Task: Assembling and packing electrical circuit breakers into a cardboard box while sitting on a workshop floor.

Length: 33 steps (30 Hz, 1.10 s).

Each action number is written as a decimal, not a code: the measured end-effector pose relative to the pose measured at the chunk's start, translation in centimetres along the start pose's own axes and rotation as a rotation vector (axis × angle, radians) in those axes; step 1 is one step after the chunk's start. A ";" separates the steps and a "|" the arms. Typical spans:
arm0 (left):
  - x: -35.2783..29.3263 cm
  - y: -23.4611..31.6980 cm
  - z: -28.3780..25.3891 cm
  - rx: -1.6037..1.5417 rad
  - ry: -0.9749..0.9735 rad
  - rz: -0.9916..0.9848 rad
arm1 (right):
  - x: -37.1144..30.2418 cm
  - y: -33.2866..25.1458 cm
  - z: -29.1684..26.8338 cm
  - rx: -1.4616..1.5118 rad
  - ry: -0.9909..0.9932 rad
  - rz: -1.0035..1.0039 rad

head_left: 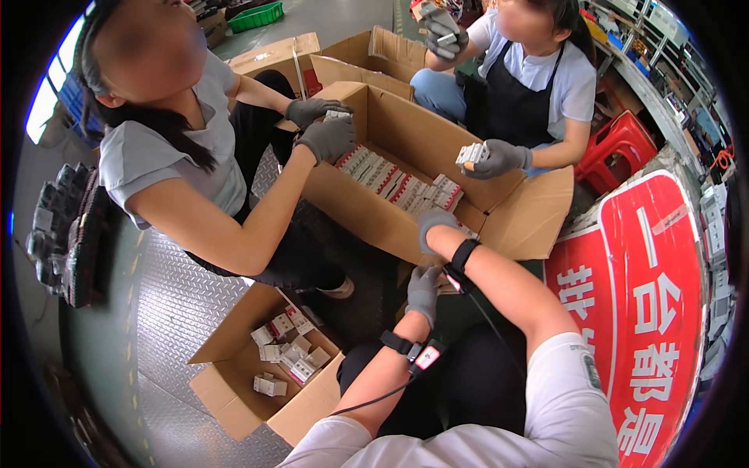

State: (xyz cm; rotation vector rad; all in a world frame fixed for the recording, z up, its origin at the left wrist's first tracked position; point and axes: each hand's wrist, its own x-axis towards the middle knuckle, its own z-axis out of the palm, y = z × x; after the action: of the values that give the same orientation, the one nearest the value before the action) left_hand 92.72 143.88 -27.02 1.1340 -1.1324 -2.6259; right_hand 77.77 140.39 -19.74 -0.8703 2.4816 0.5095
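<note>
A large open cardboard box (374, 234) stands in front of me, with rows of white and red-marked blocks that look like circuit breakers (398, 187) inside. My right hand (437, 225), in a grey glove, reaches over the near wall beside the blocks at the right end. Its fingers are mostly hidden, so any grip cannot be made out. Lower down, outside the near wall, my left hand (422, 295) in a grey glove has its fingers bent up toward the cardboard. Whether it holds anything does not show. Both wrists carry black straps.
A smaller open box (226, 363) with loose white blocks sits at lower left. Two co-workers flank the large box, the right one holding a block (472, 156). A red sign panel (647, 312) leans at right, near a red stool (620, 148). More boxes stand behind.
</note>
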 end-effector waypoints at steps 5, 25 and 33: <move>0.6 -1.1 0.2 -0.029 -0.103 0.025 | 1.4 0.8 -1.9 -0.184 -0.287 -0.166; -9.2 6.1 -14.6 -0.062 0.233 0.152 | 1.7 2.8 0.2 -0.198 -0.134 -0.532; -17.3 10.5 -9.5 -0.160 0.311 0.268 | 1.4 3.6 0.2 -0.066 -0.060 -0.523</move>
State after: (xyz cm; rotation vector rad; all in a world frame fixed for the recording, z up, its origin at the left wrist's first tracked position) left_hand 109.27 136.16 -14.10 1.2088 -0.9222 -2.2004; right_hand 74.55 142.42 -19.97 -1.4442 2.0742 0.4232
